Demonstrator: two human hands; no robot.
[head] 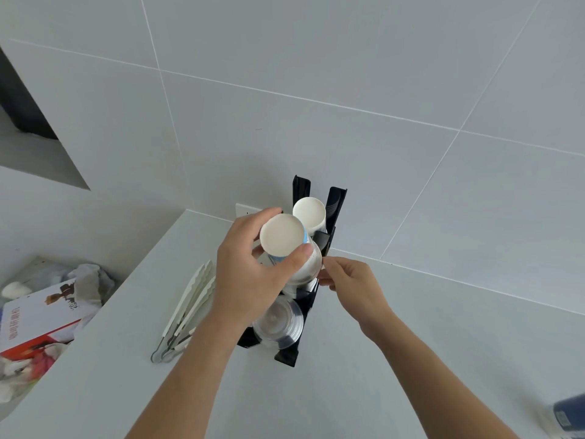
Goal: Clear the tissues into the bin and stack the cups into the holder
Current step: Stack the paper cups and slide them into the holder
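A black cup holder (335, 201) stands on the white counter against the tiled wall. My left hand (247, 274) grips a white paper cup (281, 237) upside down, its flat base toward me, over the holder's middle slot. My right hand (351, 283) pinches the rim of the cups just below it, at the holder's right side. A stack of white cups (309, 213) fills the back slot. Clear plastic cups (280, 321) lie in the front slot. The bin (34, 274) sits at lower left, beside the counter, with crumpled tissues (90, 280) and a printed box inside.
White tongs or a stack of white utensils (190, 308) lie on the counter left of the holder. A wall socket (245, 210) is behind my left hand. A dark blue object (569, 413) shows at the bottom right corner.
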